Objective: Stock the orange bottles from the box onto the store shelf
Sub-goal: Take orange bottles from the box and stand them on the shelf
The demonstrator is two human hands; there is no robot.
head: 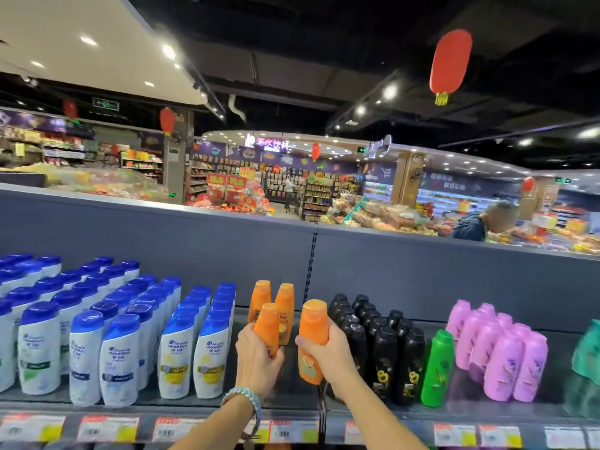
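Note:
Two orange bottles [259,295] stand upright at the back of the store shelf [292,394], in a gap between white and black bottles. My left hand [258,362] grips a third orange bottle [267,323] just in front of them. My right hand [328,354] holds another orange bottle [312,336] upright above the shelf, to the right of the first. The box is out of view.
White bottles with blue caps [120,349] fill the shelf to the left. Black bottles [383,345], a green bottle [436,368] and pink bottles [506,355] stand to the right. Price tags [175,428] line the shelf edge. A person [483,224] stands beyond the grey back panel.

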